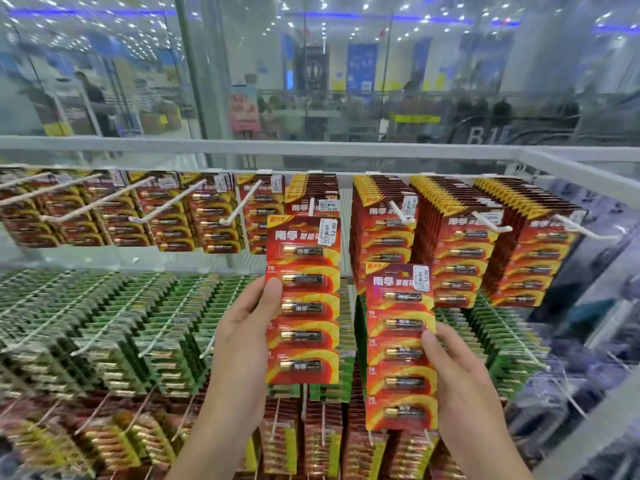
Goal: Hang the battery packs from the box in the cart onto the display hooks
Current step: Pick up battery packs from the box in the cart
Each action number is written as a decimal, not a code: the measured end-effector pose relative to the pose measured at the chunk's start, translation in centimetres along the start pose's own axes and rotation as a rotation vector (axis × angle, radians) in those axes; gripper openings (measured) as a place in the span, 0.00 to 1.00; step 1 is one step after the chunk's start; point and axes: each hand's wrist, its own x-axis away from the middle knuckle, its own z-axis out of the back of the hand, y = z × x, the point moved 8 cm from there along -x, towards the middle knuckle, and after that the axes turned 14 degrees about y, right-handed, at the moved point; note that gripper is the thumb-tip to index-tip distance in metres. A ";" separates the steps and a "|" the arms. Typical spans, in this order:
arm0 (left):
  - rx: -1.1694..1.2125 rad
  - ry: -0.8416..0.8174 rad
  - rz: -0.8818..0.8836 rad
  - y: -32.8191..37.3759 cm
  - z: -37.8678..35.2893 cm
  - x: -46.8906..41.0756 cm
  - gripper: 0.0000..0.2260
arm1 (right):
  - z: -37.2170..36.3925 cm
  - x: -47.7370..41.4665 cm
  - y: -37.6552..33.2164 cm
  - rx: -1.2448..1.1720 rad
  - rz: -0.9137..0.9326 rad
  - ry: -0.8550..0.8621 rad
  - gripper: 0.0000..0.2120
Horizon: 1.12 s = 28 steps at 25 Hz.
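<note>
Two battery packs, the left pack (303, 299) and the right pack (400, 348), read 南孚, with white stickers marked 12.00. The left grip (242, 341) pinches the left pack's edge, thumb on front, its top just below a display hook (312, 205). The right grip (460, 386) clamps the right pack lower, before hung rows.

Glossy red card battery packs (303, 299), white plastic-looking hooks (239, 211), glass wall (346, 81).

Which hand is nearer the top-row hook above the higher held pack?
Left. The left hand is below that hook, slightly left; the right hand is lower and farther right.
</note>
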 end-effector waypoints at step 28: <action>-0.044 0.037 -0.095 -1.9 -4.4 -10.0 0.11 | -2.3 -0.6 -6.1 0.140 0.256 0.033 0.08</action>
